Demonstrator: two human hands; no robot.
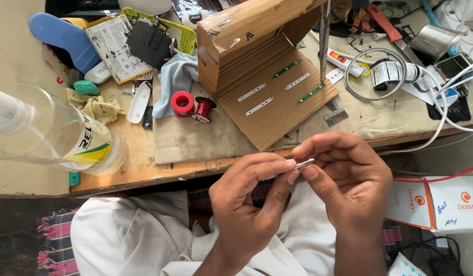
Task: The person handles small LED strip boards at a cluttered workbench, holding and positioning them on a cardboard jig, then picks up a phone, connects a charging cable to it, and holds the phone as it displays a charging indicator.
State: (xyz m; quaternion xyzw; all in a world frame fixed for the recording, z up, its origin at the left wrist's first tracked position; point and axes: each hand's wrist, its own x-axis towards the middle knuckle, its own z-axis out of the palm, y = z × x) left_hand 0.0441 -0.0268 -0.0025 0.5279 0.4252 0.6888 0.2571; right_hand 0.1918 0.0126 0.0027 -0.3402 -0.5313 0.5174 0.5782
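Note:
My left hand [249, 202] and my right hand [349, 179] meet over my lap, just in front of the table edge. Together they pinch a small thin white strip [304, 163] between fingertips; most of it is hidden by my fingers. On the opened cardboard box flap [277, 110] beyond them lie several similar narrow strips, white ones [251, 92] and green ones [311, 93].
A clear plastic bottle [52, 135] lies at the left. A red tape roll [182, 102] and a red wire spool [203, 108] sit mid-table. White cables [441, 112], a metal cup [435, 41], tools and cloths crowd the back. White and orange boxes [441, 204] stand at the lower right.

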